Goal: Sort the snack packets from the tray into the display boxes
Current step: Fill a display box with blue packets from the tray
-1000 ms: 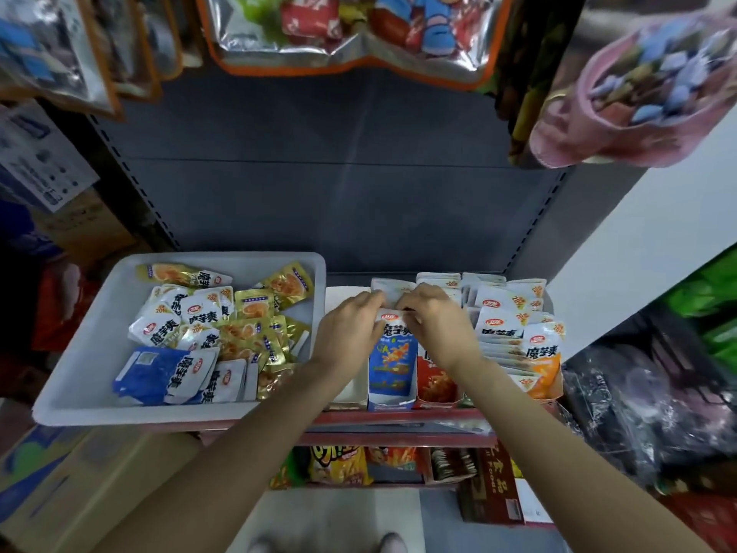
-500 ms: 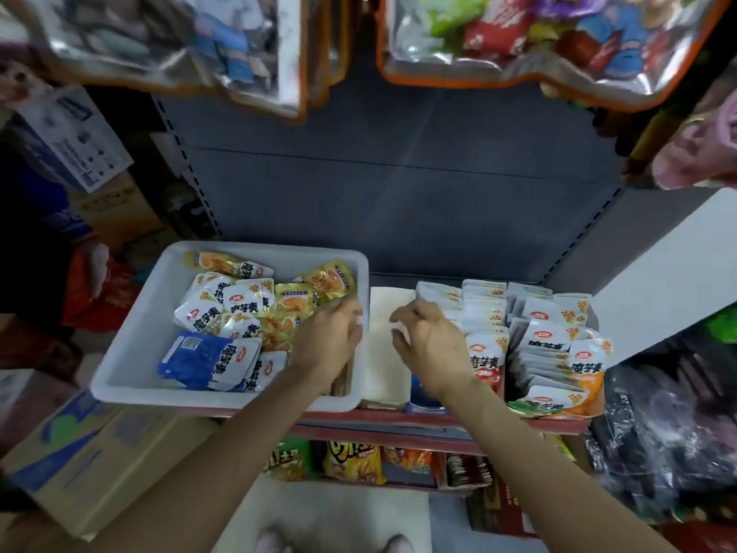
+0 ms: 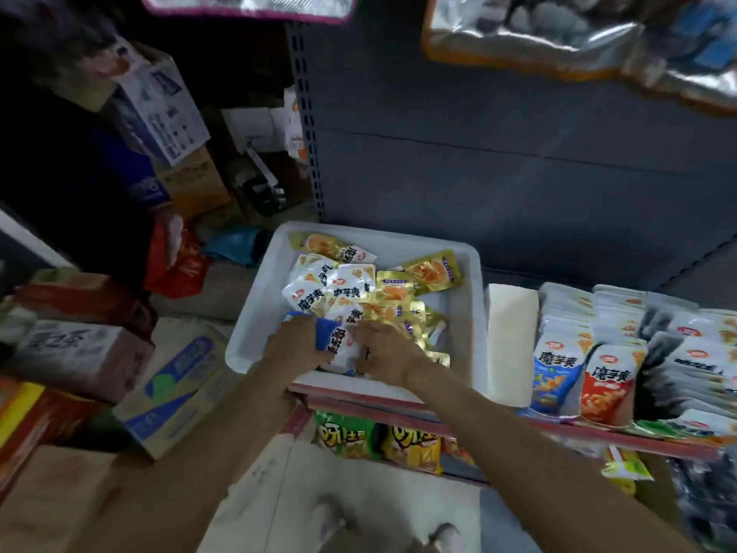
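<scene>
Head view: white tray (image 3: pixel 255 333) holds gold, white and blue packets (image 3: pixel 359 289); left hand (image 3: pixel 297 347) grips a blue packet (image 3: pixel 329 333); right hand (image 3: pixel 385 347) rests on packets, its grip I cannot tell.

We're losing the fingertips of the left hand (image 3: pixel 297 347) and right hand (image 3: pixel 385 353) among the packets in the tray (image 3: pixel 255 313), so the grip's unclear. Display boxes (image 3: pixel 678 377) are smearing and running off the right edge.

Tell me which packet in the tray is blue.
The blue packet at the tray's near left corner, gripped by the left hand. The other packets there are white or gold.
</scene>
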Motion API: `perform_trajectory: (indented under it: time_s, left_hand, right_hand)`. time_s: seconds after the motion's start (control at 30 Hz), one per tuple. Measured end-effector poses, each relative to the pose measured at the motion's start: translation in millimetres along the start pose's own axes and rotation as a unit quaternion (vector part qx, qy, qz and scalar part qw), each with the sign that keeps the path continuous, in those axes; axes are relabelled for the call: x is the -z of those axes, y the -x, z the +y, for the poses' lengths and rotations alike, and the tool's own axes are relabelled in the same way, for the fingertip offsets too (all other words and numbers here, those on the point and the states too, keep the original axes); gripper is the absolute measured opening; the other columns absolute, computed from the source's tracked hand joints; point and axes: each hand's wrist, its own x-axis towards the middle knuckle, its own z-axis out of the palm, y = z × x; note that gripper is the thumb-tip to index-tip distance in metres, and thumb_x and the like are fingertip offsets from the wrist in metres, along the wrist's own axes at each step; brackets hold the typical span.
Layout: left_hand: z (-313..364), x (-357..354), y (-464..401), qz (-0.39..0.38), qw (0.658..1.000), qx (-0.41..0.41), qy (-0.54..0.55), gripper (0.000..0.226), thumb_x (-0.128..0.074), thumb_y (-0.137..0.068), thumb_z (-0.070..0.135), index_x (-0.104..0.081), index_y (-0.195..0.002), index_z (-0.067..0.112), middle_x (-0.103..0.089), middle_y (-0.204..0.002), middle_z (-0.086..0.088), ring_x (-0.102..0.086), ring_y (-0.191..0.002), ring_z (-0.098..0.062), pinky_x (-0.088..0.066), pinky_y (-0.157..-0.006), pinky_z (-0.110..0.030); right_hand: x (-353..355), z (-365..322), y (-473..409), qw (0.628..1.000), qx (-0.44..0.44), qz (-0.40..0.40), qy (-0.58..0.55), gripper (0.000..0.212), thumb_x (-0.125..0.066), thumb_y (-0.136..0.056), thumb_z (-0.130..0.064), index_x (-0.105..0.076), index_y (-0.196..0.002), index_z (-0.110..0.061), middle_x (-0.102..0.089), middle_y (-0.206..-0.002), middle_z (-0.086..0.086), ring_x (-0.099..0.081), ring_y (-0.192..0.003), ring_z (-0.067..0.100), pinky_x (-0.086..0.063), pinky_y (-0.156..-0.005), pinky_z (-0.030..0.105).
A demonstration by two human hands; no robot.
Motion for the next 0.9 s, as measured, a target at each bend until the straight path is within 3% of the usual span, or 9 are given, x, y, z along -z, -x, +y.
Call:
perform_trajectory:
  time_s: [0.07, 0.13, 0.2, 0.33, 0.47, 0.57, 0.67, 0.77, 0.9]
  left_hand:
    - [-5.4, 0.6, -4.8, -0.055, 0.998, -0.034, -0.001, 0.058, -0.067, -0.084, 0.037, -0.051, -0.127, 0.001, -0.056, -0.093, -0.008, -0.053, -0.082, -0.020, -0.041, -0.074, -0.030]
    - [-11.3, -2.9, -12.5, -0.072, 0.996, -0.052, -0.013, 0.096, -0.066, -0.063, 0.071, -0.043, -0.138, 0.015, -0.054, -0.123, -0.007, -0.052, -0.111, -0.024, -0.044, -0.093, -0.036]
    - [-14.8, -4.2, -16.9, -0.087, 0.994, -0.056, -0.038, 0.113, -0.066, -0.051, 0.079, -0.037, -0.142, 0.018, -0.041, -0.140, -0.006, -0.040, -0.128, -0.027, -0.040, -0.103, -0.042]
    - [1.0, 3.6, -9.7, -0.095, 0.992, -0.056, -0.053, 0.088, -0.072, -0.069, 0.059, -0.042, -0.134, 0.008, -0.038, -0.142, -0.013, -0.035, -0.131, -0.029, -0.037, -0.104, -0.040]
    - [10.6, 0.1, -4.8, -0.093, 0.993, -0.071, 0.007, 0.076, -0.070, -0.072, 0.058, -0.048, -0.127, 0.010, -0.041, -0.136, -0.013, -0.034, -0.128, -0.027, -0.035, -0.104, -0.036]
    - [17.9, 4.1, 2.5, -0.080, 0.991, -0.086, 0.059, 0.076, -0.069, -0.077, 0.049, -0.041, -0.138, 0.014, -0.032, -0.147, -0.009, -0.026, -0.138, -0.024, -0.030, -0.108, -0.033]
    - [34.5, 14.4, 9.7, -0.070, 0.988, -0.110, 0.078, 0.078, -0.061, -0.085, 0.042, -0.024, -0.148, 0.014, -0.018, -0.154, -0.005, -0.017, -0.143, -0.023, -0.025, -0.110, -0.031]
    - [56.4, 23.6, 21.0, -0.060, 0.984, -0.145, 0.081, 0.084, -0.059, -0.088, 0.037, -0.007, -0.151, 0.019, -0.001, -0.159, 0.000, -0.013, -0.144, -0.018, -0.022, -0.112, -0.030]
    - [89.9, 24.1, 19.2, 0.006, 0.980, -0.188, 0.071, 0.051, -0.057, -0.091, 0.020, -0.042, -0.140, 0.020, -0.045, -0.142, -0.005, -0.053, -0.118, -0.020, -0.045, -0.097, -0.032]
  right_hand:
    - [-3.2, -8.7, -6.9, 1.000, -0.013, 0.006, -0.020, 0.062, -0.063, -0.088, -0.030, -0.037, -0.141, -0.011, -0.047, -0.136, 0.012, -0.039, -0.129, 0.025, -0.033, -0.101, 0.027]
    - [-4.2, -13.6, -12.2, 0.998, -0.052, 0.040, -0.018, 0.059, -0.067, -0.084, -0.022, -0.042, -0.136, -0.012, -0.051, -0.129, 0.014, -0.043, -0.124, 0.027, -0.036, -0.097, 0.027]
    - [-5.2, -14.9, -15.8, 0.994, -0.083, 0.066, -0.031, 0.052, -0.066, -0.084, -0.014, -0.048, -0.132, -0.012, -0.049, -0.130, 0.015, -0.046, -0.121, 0.028, -0.039, -0.095, 0.029]
    - [-5.9, -7.7, -18.2, 0.984, -0.100, 0.110, -0.095, 0.033, -0.056, -0.088, -0.002, -0.062, -0.119, -0.012, -0.063, -0.121, 0.009, -0.060, -0.107, 0.023, -0.044, -0.083, 0.022]
    - [0.9, -0.1, -13.8, 0.981, -0.083, 0.127, -0.117, 0.028, -0.056, -0.086, 0.001, -0.069, -0.108, -0.010, -0.067, -0.115, 0.007, -0.062, -0.104, 0.021, -0.048, -0.088, 0.024]
    - [6.6, 4.1, -8.6, 0.963, -0.091, 0.163, -0.195, 0.024, -0.058, -0.085, 0.002, -0.072, -0.099, -0.012, -0.070, -0.105, 0.003, -0.062, -0.088, 0.012, -0.046, -0.070, 0.010]
    - [21.7, 4.4, 2.4, 0.928, -0.103, 0.202, -0.294, 0.019, -0.062, -0.083, 0.003, -0.074, -0.088, -0.011, -0.069, -0.085, 0.002, -0.060, -0.071, 0.006, -0.051, -0.071, 0.021]
    - [44.6, 8.7, 22.7, 0.879, -0.099, 0.242, -0.398, 0.019, -0.057, -0.085, 0.006, -0.072, -0.085, -0.006, -0.063, -0.064, -0.003, -0.056, -0.050, -0.004, -0.047, -0.056, 0.013]
    - [72.2, 28.5, 52.2, 0.829, -0.093, 0.281, -0.474, 0.030, -0.051, -0.087, 0.010, -0.070, -0.077, -0.010, -0.065, -0.060, -0.003, -0.060, -0.059, 0.007, -0.051, -0.065, 0.020]
